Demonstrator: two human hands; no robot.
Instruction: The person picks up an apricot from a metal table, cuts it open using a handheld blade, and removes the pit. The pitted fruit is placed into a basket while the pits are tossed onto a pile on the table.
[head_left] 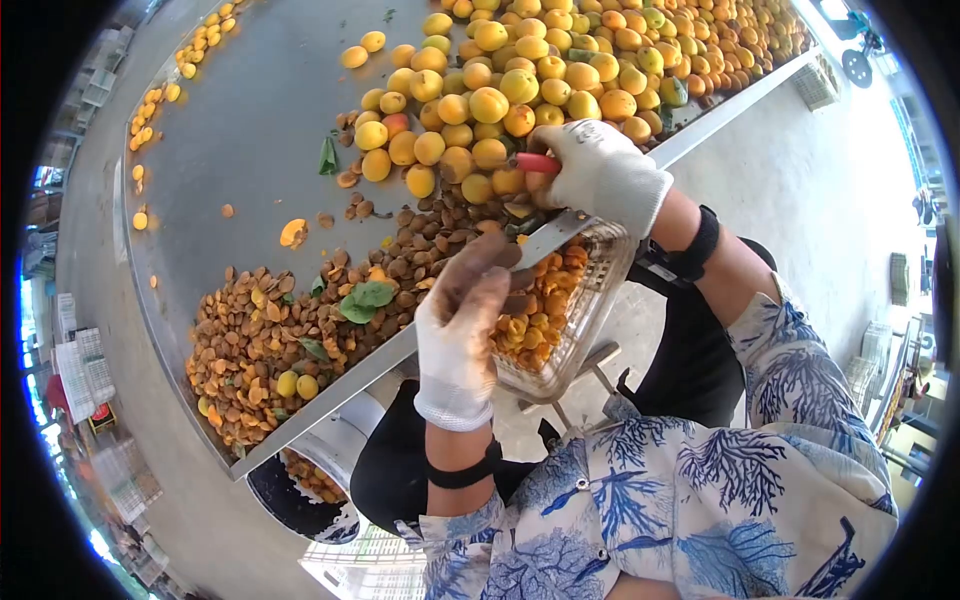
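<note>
My right hand [603, 172], in a white glove, is closed around a small red-handled tool [538, 162] at the near edge of the apricot heap [500, 100]. The tool's working end is not clear. Lower left, my left hand [462, 325] hovers beside the table rim; its white glove is stained brown at the fingers. Those fingers are curled and blurred, and what lies between them I cannot make out. Under and between the hands, a clear plastic basket [597, 325] holds orange apricot halves [545, 310]. Brown apricot stones [400, 255] lie just beyond my left hand.
The metal table [250, 130] has a raised rim [330, 400] along my side. More stones and some green leaves [365, 300] are piled at its lower left. A white bucket [350, 425] with orange pieces stands below the rim. Loose apricots [150, 110] line the far edge.
</note>
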